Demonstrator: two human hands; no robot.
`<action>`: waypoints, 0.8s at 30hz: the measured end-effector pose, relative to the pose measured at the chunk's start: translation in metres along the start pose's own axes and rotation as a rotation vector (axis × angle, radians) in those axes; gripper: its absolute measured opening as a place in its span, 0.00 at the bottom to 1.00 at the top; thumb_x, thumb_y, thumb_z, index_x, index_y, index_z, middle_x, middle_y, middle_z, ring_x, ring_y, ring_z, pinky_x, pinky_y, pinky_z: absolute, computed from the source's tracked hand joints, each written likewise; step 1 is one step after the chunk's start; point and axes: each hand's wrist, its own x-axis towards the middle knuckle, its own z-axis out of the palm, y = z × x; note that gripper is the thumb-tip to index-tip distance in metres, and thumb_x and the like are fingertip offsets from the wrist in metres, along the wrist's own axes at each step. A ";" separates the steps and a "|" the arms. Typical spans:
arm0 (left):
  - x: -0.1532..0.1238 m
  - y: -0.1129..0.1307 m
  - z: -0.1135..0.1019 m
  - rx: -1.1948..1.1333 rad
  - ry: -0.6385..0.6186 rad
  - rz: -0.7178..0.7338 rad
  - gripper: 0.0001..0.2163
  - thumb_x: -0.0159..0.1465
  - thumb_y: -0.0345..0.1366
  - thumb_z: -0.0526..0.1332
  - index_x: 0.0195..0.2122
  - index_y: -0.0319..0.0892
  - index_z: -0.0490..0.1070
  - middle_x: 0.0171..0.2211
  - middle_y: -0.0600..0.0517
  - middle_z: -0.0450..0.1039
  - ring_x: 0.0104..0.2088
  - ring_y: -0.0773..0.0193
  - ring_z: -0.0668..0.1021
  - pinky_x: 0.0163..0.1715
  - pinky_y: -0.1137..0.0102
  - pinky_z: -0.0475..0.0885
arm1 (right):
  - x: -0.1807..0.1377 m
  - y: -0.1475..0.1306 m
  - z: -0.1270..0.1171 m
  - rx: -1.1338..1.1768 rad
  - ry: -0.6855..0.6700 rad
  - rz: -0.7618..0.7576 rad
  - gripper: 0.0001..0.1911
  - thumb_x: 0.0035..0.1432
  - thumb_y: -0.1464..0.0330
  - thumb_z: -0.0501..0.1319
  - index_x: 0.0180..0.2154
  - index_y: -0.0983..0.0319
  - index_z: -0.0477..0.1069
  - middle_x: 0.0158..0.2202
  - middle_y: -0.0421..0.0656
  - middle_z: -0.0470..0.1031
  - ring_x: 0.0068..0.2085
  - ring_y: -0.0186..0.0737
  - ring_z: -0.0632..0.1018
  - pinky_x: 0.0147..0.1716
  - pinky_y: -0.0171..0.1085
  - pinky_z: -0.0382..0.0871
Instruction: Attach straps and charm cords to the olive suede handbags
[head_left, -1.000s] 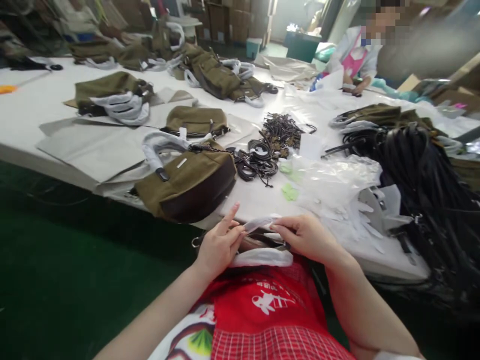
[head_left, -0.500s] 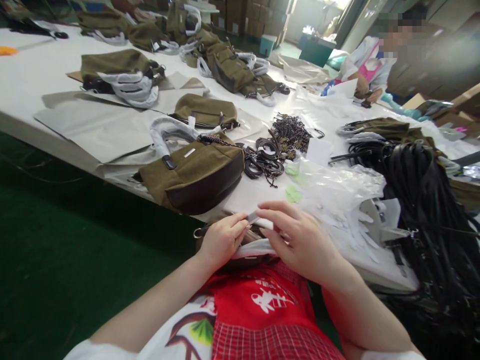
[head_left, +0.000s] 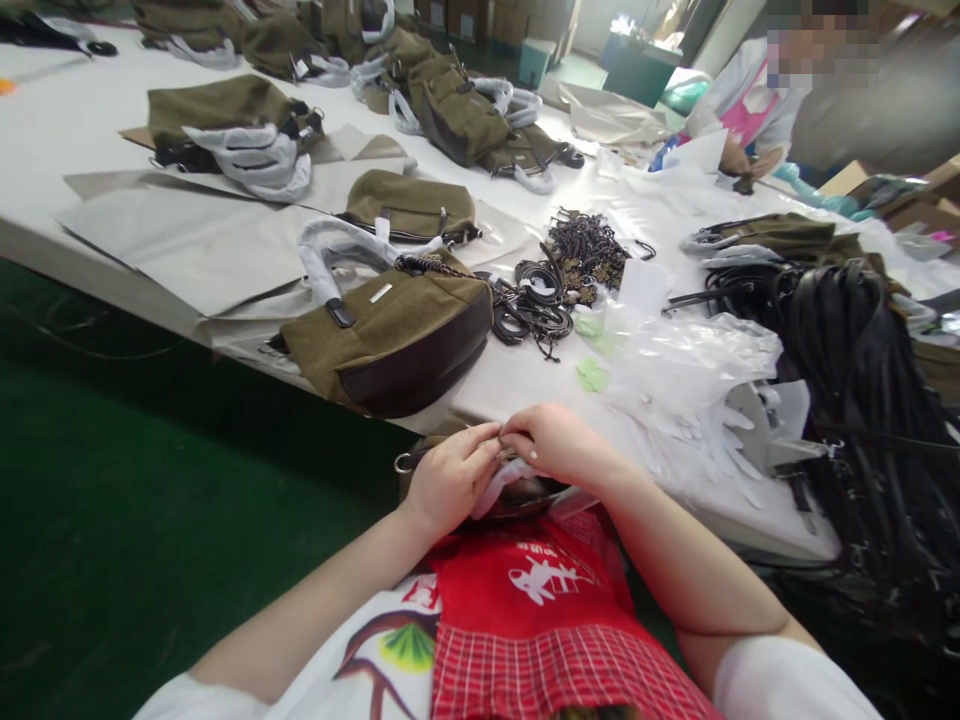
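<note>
Hands are touching fingertip to fingertip at the near edge of the white table [head_left: 517, 385] — the left hand [head_left: 450, 480] and the right hand [head_left: 555, 448] are both pinching a thin white plastic wrapping strip [head_left: 495, 487] over the lap, near an olive canvas handbag with dark base [head_left: 390, 335].

Apron [head_left: 525, 610]: red bib bearing a white printed figure with white characters above it; the lower panel is red-and-white check. Shirt [head_left: 787, 680]: white, short-sleeved, with a printed motif [head_left: 397, 648] in dark maroon and a green-yellow fan shape. Forearms uncovered. Left hand [head_left: 450, 480] and right hand [head_left: 559, 445] bare.
</note>
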 end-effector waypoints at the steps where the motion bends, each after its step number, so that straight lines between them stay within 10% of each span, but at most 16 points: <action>1: 0.000 0.000 0.001 0.000 -0.003 -0.017 0.10 0.69 0.34 0.55 0.45 0.41 0.75 0.49 0.45 0.78 0.46 0.58 0.80 0.46 0.65 0.77 | -0.002 0.002 0.001 0.035 0.043 -0.013 0.13 0.63 0.69 0.56 0.37 0.59 0.80 0.34 0.44 0.82 0.35 0.40 0.80 0.35 0.34 0.68; 9: 0.009 -0.003 -0.001 0.007 0.018 -0.186 0.09 0.69 0.34 0.56 0.40 0.39 0.76 0.40 0.47 0.80 0.38 0.59 0.81 0.40 0.65 0.78 | -0.032 -0.002 0.014 0.000 1.258 -0.373 0.29 0.56 0.69 0.67 0.58 0.56 0.63 0.50 0.48 0.74 0.41 0.40 0.79 0.40 0.37 0.75; 12: 0.011 -0.001 -0.001 0.025 0.010 -0.178 0.10 0.69 0.34 0.55 0.39 0.40 0.76 0.40 0.47 0.80 0.38 0.59 0.81 0.40 0.66 0.78 | -0.028 -0.008 0.008 -0.102 0.887 -0.495 0.23 0.62 0.75 0.59 0.57 0.56 0.66 0.51 0.46 0.75 0.47 0.39 0.78 0.46 0.36 0.73; 17: 0.005 0.005 0.000 0.036 0.010 -0.053 0.09 0.69 0.34 0.56 0.41 0.40 0.76 0.44 0.46 0.80 0.40 0.58 0.82 0.40 0.66 0.78 | 0.001 -0.011 -0.016 -0.196 0.035 -0.231 0.14 0.60 0.73 0.56 0.43 0.62 0.78 0.42 0.49 0.81 0.41 0.45 0.80 0.39 0.36 0.71; 24: -0.005 0.007 -0.004 0.014 0.027 0.007 0.10 0.70 0.33 0.55 0.43 0.41 0.76 0.44 0.46 0.81 0.40 0.61 0.82 0.42 0.68 0.79 | 0.020 -0.003 -0.020 -0.161 -0.222 -0.169 0.14 0.56 0.71 0.60 0.39 0.57 0.83 0.36 0.45 0.83 0.36 0.43 0.80 0.34 0.34 0.66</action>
